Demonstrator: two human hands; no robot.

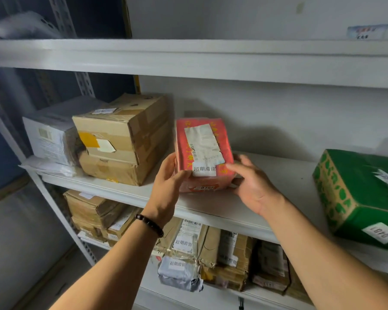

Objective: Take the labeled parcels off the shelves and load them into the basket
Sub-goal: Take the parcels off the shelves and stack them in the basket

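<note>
White metal shelving is standing against a pale wall. A red plastic-wrapped rectangular parcel with white labels is sitting at the middle shelf's front edge. The person's left hand and right hand are clasping its opposite sides, fingers curling round it. It is looking light, slightly soft and slick, so gripping both sides seems safest.

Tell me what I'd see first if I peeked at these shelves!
The bright red parcel with white labels jumps out first, gripped on both sides by the left hand and the right hand at the middle shelf. Next comes the big green box at the far right of that shelf. Two brown cardboard boxes sit stacked at its left end.
</note>
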